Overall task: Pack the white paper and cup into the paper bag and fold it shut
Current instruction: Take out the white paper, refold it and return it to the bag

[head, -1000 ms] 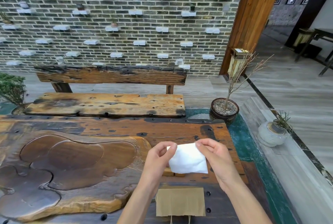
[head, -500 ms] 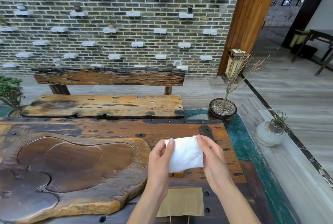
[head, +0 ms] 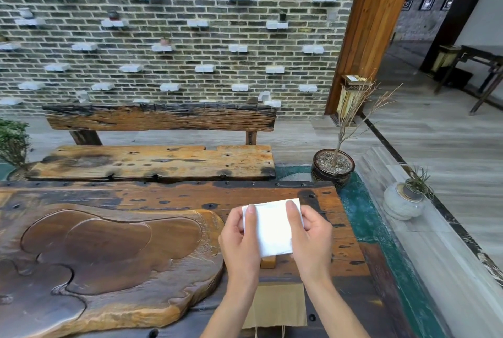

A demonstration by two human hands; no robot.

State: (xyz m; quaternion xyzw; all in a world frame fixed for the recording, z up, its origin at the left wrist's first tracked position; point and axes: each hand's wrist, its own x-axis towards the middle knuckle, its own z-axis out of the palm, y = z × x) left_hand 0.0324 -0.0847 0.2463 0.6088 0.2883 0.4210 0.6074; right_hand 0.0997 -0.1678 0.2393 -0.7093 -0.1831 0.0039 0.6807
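White paper (head: 273, 227) turned more upright than before; both hands (head: 239, 239) (head: 310, 234) pinch its side edges.

A dark wooden table (head: 168, 196) fills the near part of the scene, with a carved wooden tray (head: 109, 256) lying on its left half. Beyond it stands a worn wooden bench (head: 152, 163) against a brick wall (head: 174, 38) studded with small white ledges. To the right, a dark pot (head: 332, 171) holds a bare twig, and a pale round pot (head: 404, 203) sits farther right. A wooden post (head: 373, 24) rises behind them.
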